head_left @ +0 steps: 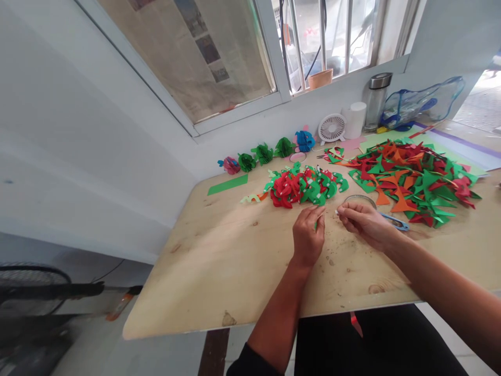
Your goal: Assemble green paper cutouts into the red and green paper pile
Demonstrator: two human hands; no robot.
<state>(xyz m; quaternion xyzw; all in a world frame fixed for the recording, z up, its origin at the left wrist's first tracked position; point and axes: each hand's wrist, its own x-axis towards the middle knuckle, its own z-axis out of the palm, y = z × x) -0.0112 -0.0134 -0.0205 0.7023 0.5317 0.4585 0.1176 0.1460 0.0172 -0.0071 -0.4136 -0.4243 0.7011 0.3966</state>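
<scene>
My left hand [308, 234] is above the wooden table, its fingers closed on a green paper piece that is mostly hidden. Just to the right, my right hand [362, 222] pinches a tiny white piece [336, 212] between thumb and forefinger. Part of a clear round ring [358, 197], perhaps a tape roll, shows behind my right hand. A light blue utility knife [397, 222] lies beside that wrist. Beyond my hands is a heap of curved red and green paper cut-outs [287, 189], several bearing small white patches.
A large pile of red, green and orange paper scraps [410, 177] covers the table's right side. Along the wall stand folded paper ornaments [264, 153], a small white fan [332, 128] and a glass bottle [374, 104]. A green paper strip [227, 184] lies left on the table [203, 261].
</scene>
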